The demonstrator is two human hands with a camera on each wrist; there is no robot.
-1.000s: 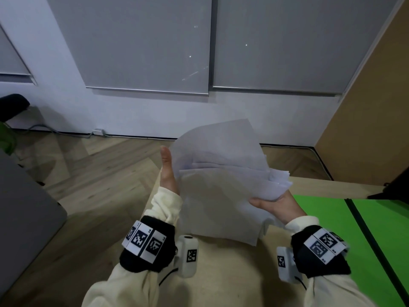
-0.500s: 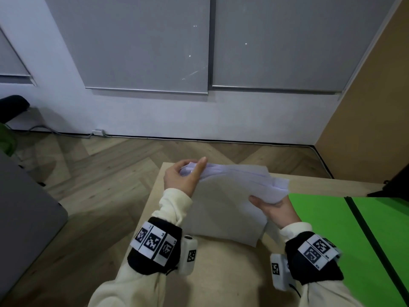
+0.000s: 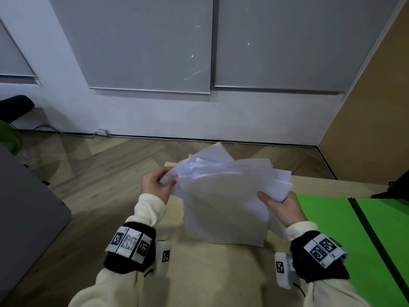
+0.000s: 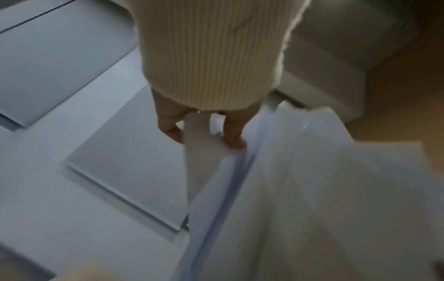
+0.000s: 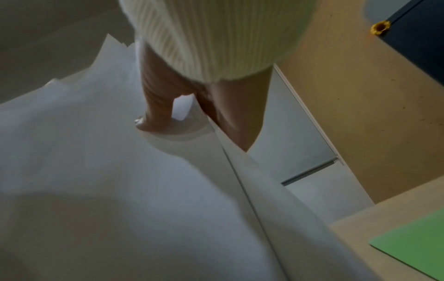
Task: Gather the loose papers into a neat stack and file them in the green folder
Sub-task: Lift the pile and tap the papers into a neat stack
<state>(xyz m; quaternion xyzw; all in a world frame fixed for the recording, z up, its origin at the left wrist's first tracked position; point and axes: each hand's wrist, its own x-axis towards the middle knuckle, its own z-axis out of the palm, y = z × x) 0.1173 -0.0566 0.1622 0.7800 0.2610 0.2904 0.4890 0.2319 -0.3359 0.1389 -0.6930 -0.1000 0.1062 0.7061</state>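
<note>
Papers (image 3: 225, 202) upright btwn left hand (image 3: 156, 187) & right hand (image 3: 282, 206) grip.

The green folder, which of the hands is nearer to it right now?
Right. The right hand grips the papers' right edge, just beside the green folder lying open on the table. The left hand pinches the opposite edge, across the papers from it.
</note>
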